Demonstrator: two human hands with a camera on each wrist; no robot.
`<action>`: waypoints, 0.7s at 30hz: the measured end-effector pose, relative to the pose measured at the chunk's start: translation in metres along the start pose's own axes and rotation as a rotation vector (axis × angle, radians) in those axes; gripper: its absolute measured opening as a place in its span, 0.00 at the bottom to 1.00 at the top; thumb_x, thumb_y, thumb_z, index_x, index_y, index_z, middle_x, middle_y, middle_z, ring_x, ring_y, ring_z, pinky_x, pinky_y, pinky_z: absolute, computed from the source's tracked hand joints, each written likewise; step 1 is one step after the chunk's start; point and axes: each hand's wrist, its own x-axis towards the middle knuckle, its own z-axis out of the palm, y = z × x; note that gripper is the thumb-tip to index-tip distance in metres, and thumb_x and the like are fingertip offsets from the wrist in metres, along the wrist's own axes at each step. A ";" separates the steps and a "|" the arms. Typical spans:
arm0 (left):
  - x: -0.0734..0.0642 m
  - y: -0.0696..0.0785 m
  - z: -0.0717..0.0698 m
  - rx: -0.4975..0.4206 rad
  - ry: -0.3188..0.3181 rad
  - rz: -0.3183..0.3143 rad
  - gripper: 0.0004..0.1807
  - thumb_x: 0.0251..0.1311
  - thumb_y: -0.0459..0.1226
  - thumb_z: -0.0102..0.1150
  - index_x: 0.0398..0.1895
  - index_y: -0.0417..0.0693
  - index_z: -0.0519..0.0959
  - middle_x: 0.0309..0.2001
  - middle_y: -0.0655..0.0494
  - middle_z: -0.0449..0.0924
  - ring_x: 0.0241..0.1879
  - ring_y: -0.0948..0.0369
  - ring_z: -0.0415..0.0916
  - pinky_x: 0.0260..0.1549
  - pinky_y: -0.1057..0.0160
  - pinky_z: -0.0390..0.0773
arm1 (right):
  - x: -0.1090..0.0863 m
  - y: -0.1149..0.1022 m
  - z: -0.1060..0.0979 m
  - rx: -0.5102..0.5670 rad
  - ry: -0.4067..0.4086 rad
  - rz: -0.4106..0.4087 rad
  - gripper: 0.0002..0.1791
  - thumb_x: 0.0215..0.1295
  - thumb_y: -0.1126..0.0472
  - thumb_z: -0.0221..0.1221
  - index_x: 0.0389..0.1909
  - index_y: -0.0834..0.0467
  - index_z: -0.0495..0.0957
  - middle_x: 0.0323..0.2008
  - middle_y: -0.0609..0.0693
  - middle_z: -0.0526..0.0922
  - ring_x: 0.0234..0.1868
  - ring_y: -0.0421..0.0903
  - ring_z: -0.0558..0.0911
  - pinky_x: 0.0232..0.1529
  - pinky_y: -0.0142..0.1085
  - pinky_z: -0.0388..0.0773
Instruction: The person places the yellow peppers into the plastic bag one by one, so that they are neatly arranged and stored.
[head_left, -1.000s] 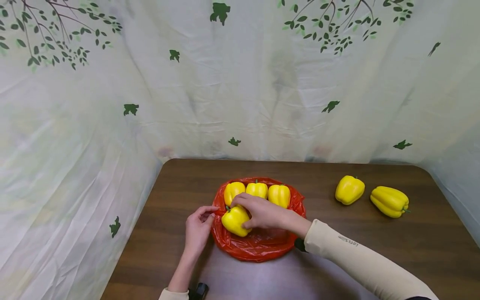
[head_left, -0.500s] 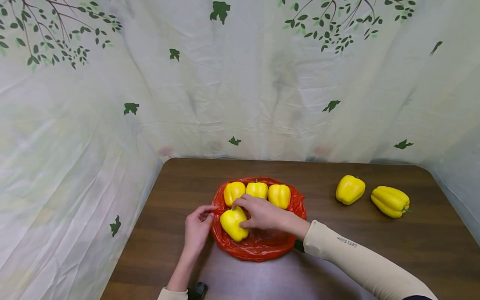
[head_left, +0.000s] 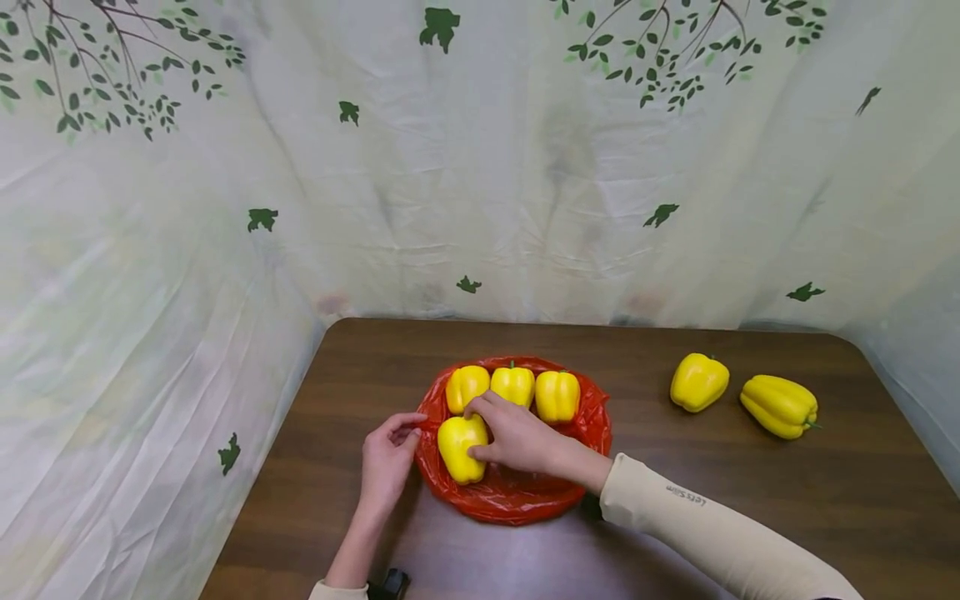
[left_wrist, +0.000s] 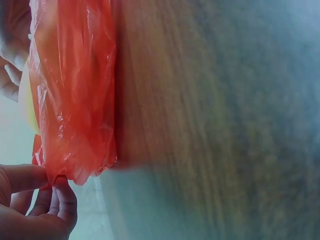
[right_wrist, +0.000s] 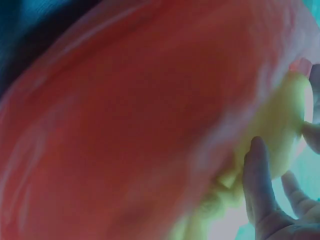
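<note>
The right-hand grip (head_left: 517,435) curls around a blocky yellow bell pepper (head_left: 458,450); the left-hand grip (head_left: 387,460) pinches the thin red plastic bag (head_left: 517,508). Tugging hard could tear it.

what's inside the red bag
Inside the red bag: three yellow peppers along the back and a fourth pepper held by the right hand, which hides part of the interior.

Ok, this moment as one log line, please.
left hand pinches red bag at rim | right hand holds yellow pepper in bag | three peppers also in bag | two peppers on table
</note>
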 end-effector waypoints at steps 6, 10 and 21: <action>0.000 0.002 -0.001 0.013 0.000 -0.004 0.11 0.61 0.24 0.58 0.43 0.42 0.85 0.41 0.47 0.82 0.36 0.52 0.78 0.36 0.70 0.79 | -0.001 -0.004 0.005 0.021 0.046 0.041 0.24 0.59 0.48 0.69 0.53 0.50 0.72 0.45 0.44 0.73 0.41 0.40 0.74 0.48 0.35 0.76; -0.002 0.004 -0.002 -0.015 0.008 0.012 0.11 0.61 0.24 0.58 0.42 0.42 0.86 0.41 0.47 0.83 0.36 0.52 0.78 0.37 0.70 0.79 | -0.002 -0.008 0.006 0.026 0.086 0.066 0.24 0.58 0.48 0.69 0.51 0.52 0.73 0.43 0.44 0.74 0.39 0.41 0.74 0.43 0.34 0.75; 0.000 0.008 0.001 -0.129 -0.004 -0.003 0.10 0.60 0.24 0.58 0.40 0.41 0.85 0.39 0.45 0.82 0.35 0.51 0.78 0.37 0.68 0.81 | -0.004 -0.014 -0.002 0.044 0.068 0.119 0.28 0.58 0.46 0.69 0.54 0.54 0.74 0.44 0.45 0.76 0.39 0.41 0.74 0.44 0.36 0.75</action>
